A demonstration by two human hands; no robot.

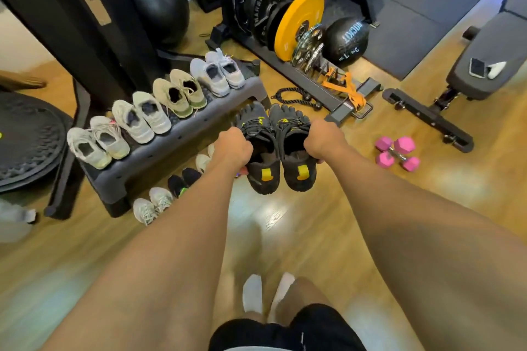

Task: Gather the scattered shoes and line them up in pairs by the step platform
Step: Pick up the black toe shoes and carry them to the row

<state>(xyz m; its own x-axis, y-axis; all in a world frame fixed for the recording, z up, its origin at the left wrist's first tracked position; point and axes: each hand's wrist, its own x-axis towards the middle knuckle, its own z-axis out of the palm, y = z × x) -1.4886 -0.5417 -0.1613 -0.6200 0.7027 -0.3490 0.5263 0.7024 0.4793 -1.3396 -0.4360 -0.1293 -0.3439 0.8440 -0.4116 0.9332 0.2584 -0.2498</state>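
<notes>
Two black toe shoes, yellow heel tabs: left shoe [258,151] gripped in left hand [232,148], right shoe [293,148] gripped in right hand [322,139]. Held side by side above floor, just right of step platform [159,148]. Toes point away from the camera, heels toward it. Fingers mostly hidden; floor pairs [171,191] beside platform partly covered by left forearm.

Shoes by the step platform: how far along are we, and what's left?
Done: four pale pairs lined up on the grey step platform, and more pairs on the wood floor in front, starting with the white pair. In hand: the black toe shoes with yellow tabs, one in the left hand, one in the right hand. Left: setting this pair down; no other loose shoes visible.
</notes>
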